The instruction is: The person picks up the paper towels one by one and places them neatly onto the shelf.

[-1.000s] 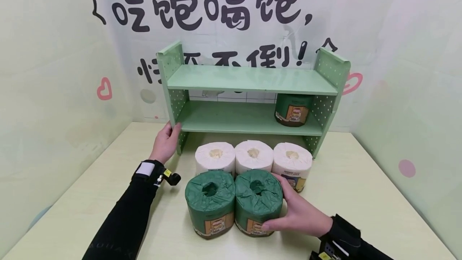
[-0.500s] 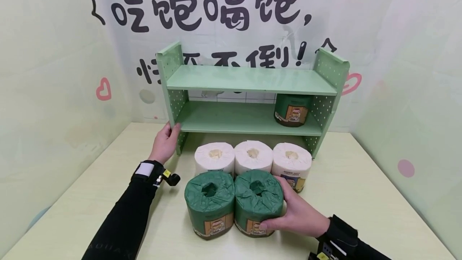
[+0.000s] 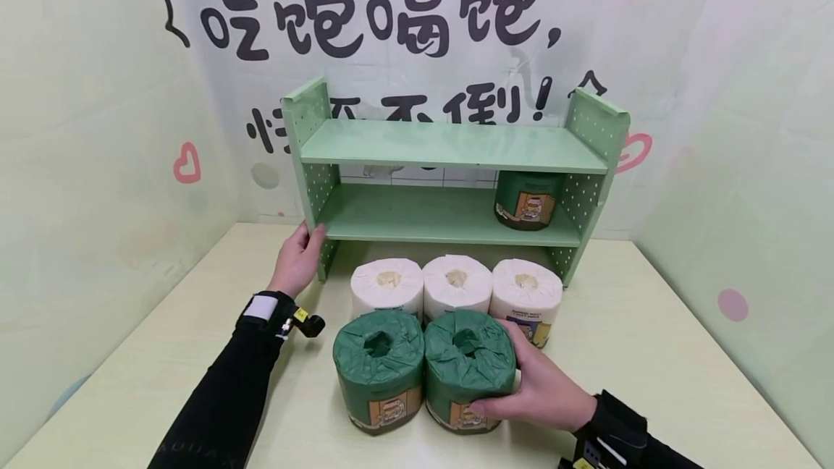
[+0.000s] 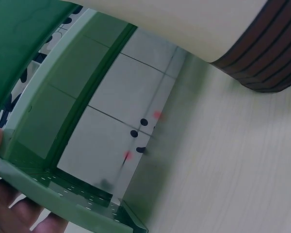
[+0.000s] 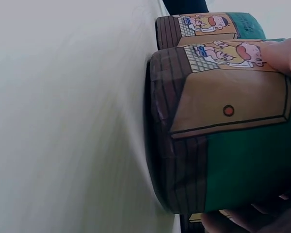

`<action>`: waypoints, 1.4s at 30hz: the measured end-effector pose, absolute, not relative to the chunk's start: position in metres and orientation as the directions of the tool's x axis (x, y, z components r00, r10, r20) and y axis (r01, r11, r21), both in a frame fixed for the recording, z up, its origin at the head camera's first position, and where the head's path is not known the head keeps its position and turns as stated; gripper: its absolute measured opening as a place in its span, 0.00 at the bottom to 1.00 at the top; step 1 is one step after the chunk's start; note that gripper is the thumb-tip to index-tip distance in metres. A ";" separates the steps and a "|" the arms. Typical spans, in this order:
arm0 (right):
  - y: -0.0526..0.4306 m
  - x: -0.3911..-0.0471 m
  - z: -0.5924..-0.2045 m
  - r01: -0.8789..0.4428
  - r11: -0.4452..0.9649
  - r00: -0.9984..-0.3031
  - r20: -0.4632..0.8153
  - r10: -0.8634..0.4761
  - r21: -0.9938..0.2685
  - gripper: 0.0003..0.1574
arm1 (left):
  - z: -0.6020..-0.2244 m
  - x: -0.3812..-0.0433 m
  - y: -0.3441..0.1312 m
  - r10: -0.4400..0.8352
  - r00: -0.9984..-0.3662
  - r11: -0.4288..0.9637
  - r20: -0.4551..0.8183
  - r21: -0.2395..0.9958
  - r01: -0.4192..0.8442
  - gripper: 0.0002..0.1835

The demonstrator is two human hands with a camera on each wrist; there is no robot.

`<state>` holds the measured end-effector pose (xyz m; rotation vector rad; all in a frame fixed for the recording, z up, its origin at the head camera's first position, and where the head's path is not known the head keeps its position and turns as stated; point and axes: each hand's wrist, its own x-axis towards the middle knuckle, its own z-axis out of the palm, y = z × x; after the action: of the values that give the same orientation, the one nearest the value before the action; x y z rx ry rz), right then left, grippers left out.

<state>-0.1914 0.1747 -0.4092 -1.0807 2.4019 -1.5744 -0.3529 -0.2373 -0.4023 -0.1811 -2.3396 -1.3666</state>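
My left hand (image 3: pixel 298 260) grips the left side panel of a green two-tier shelf (image 3: pixel 456 143), level with the lower board. In the left wrist view its fingers (image 4: pixel 48 224) lie behind the panel's edge. My right hand (image 3: pixel 544 386) holds a green paper-wrapped toilet roll (image 3: pixel 469 353) by its right side, thumb on the printed front and fingers around the back. Dark shadow lines that roll's base in the right wrist view. Beside it on the left stands a second green toilet roll (image 3: pixel 378 360), upright on the table.
Three white toilet rolls (image 3: pixel 458 284) stand in a row between the green ones and the shelf. Another green roll (image 3: pixel 529 200) sits at the right end of the lower board. Pale walls border the light wooden table (image 3: pixel 684 353) on the left, back and right.
Over the last half second the held green roll has shifted slightly right and toward me, its top leaning a little away from its neighbour. The left hand keeps its place on the shelf.
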 end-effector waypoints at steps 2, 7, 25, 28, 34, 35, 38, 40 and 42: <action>0.173 -0.188 -0.403 -0.508 0.214 -0.750 0.306 -0.586 -0.834 0.62 | -0.403 -0.353 -0.237 -0.103 -0.903 0.508 0.416 0.803 0.312 0.25; 0.171 -0.179 -0.389 -0.507 0.211 -0.756 0.313 -0.576 -0.836 0.58 | -0.403 -0.353 -0.238 -0.106 -0.906 0.505 0.410 0.807 0.306 0.24; 0.174 -0.177 -0.380 -0.531 0.181 -0.736 0.344 -0.584 -0.828 0.57 | -0.403 -0.353 -0.237 -0.096 -0.905 0.498 0.413 0.807 0.316 0.24; 0.175 -0.176 -0.377 -0.546 0.155 -0.721 0.367 -0.588 -0.824 0.56 | -0.403 -0.353 -0.237 -0.092 -0.900 0.502 0.427 0.800 0.328 0.24; 0.176 -0.175 -0.372 -0.555 0.141 -0.710 0.379 -0.593 -0.820 0.56 | -0.402 -0.353 -0.238 -0.086 -0.901 0.500 0.425 0.801 0.329 0.25; 0.178 -0.178 -0.376 -0.552 0.145 -0.713 0.374 -0.594 -0.821 0.57 | -0.402 -0.353 -0.238 -0.085 -0.902 0.501 0.424 0.800 0.329 0.25; 0.182 -0.185 -0.387 -0.551 0.154 -0.713 0.367 -0.597 -0.820 0.59 | -0.402 -0.352 -0.237 -0.083 -0.903 0.500 0.421 0.802 0.328 0.25; 0.183 -0.186 -0.387 -0.554 0.153 -0.710 0.369 -0.599 -0.818 0.59 | -0.402 -0.351 -0.237 -0.081 -0.902 0.502 0.424 0.799 0.331 0.25; 0.182 -0.183 -0.381 -0.560 0.143 -0.703 0.377 -0.603 -0.816 0.59 | -0.402 -0.351 -0.237 -0.081 -0.903 0.501 0.423 0.800 0.330 0.25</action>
<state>-0.1830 0.1820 -0.3812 -1.1931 2.3444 -1.6431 -0.3511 -0.2367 -0.4018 -0.2059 -2.3411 -1.3750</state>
